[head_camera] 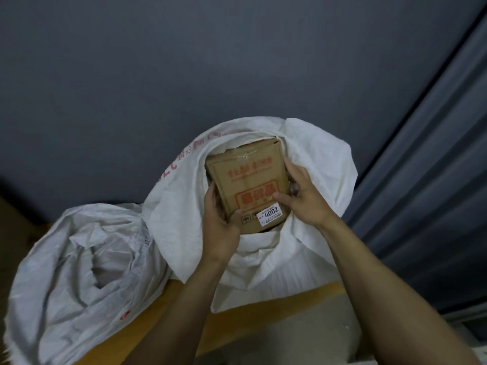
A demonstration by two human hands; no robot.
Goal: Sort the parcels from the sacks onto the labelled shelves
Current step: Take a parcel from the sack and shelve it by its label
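Nearest, 2 bare forearms reach from the lower edge toward the mouth of a sack. The left hand (221, 222) grips the left edge of the cardboard box (245, 177), with its fingers curled behind the box and its thumb on the printed face near the lower corner. The right hand (307, 198) grips the right edge, thumb pressed on the face beside the red stamp, fingers wrapped round the side.

The box sits in the open mouth of the right sack (321, 164), printed face toward the viewer. Its long axis runs near to far. The near end carries a white label (271, 214) reading 4002, and the far, taped end lies inside the turned-back rim.

To the left, touching this sack, lies 1 crumpled left sack (79, 259), its mouth slack. Both sacks rest on a yellow-brown surface (226, 330).

Beyond them is a plain dark grey surface (184, 75). At far right stands a ribbed grey panel (434, 167).
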